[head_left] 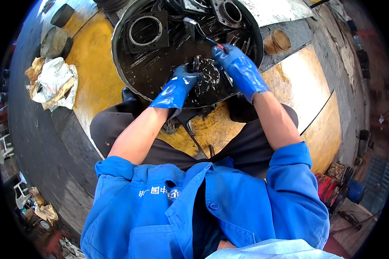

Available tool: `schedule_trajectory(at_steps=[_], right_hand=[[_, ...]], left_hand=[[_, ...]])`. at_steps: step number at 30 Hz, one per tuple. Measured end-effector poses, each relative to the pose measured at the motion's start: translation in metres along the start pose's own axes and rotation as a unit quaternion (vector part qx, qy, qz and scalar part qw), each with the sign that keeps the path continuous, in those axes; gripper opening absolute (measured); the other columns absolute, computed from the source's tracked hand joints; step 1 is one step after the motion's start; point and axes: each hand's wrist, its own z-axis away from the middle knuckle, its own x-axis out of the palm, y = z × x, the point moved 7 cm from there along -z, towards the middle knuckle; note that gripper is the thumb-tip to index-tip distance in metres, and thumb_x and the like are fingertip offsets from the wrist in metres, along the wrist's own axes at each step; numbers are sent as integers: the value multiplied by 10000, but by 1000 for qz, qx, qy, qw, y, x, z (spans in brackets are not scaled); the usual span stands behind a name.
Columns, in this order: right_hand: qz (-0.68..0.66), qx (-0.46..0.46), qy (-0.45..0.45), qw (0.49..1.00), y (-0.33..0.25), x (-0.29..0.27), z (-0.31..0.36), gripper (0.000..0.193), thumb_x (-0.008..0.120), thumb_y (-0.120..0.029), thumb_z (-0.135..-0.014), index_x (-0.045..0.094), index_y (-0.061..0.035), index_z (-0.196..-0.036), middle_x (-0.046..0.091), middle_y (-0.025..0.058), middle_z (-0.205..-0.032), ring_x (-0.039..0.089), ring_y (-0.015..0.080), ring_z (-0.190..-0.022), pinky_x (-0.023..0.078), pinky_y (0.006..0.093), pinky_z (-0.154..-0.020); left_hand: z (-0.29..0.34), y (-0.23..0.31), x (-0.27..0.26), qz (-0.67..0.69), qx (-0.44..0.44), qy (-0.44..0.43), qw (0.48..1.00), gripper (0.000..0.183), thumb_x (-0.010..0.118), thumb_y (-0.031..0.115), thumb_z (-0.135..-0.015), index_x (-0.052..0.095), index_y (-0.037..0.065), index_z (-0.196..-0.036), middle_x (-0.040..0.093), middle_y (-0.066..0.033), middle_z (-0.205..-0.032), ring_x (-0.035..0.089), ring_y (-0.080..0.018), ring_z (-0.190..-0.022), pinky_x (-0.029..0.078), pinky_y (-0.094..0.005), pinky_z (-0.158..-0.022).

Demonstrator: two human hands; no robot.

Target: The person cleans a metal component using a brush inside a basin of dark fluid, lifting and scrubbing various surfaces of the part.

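A wide round metal basin (pixel 117 64) of dark, oily liquid stands between my knees. My right hand (pixel 232 58), in a blue rubber glove, is closed round the red handle of a brush (pixel 193 28). Its flat head points up and to the left, above the liquid. Also gloved in blue, my left hand (pixel 185 77) is low over the near part of the basin, its fingers curled on something dark that I cannot make out. Pale streaks of foam or glare lie beside those fingers. A square metal flange (pixel 148 31) with a round opening rests at the basin's far left.
Another dark flanged part (pixel 229 13) lies at the basin's far right, among several thin dark strips. A rusty can (pixel 277 42) stands right of the basin. Crumpled plastic and paper (pixel 54 82) lie at the left, near an open tin (pixel 54 42). Worn yellow sheets (pixel 90 56) cover the floor.
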Motion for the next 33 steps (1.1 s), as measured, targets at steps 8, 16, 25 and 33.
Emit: schedule_trajectory(at_steps=[8,16,25,33], right_hand=[[-217,-186,104,953,22,-65,-19,281,656,-249,-1037,715,-75,-1250,753,37,-983,656,93,-875,545,269,-820],[-284,-255,70,922,21,-66,-11,252,633,-226,-1048,714,-58,-1217,770,53,-1023,693,98,-881,572,262,-834],[-225,-169,-27,959,16,17,-21,336,657,-363,-1019,737,-87,-1193,760,40,-1005,693,129,-898,570,300,-829],[-51,-172,-104,978,18,34,-25,296,692,-348,-978,747,-146,-1188,769,54,-1048,713,186,-954,573,353,-851]], left_hand=[[23,25,-34,237,-40,-11,971,375,724,29,-856,640,-34,-1216,702,-111,-941,674,-209,-744,561,-332,-659],[13,49,-77,327,-28,40,944,284,672,139,-936,654,-7,-1178,711,-100,-954,704,-227,-807,618,-368,-738],[28,79,-61,175,90,2,980,262,625,83,-975,673,-20,-1210,741,-85,-1033,694,-168,-885,563,-302,-812],[59,127,-44,-17,150,21,988,351,574,211,-1065,643,-38,-1301,728,-91,-1166,648,-160,-1066,484,-294,-983]])
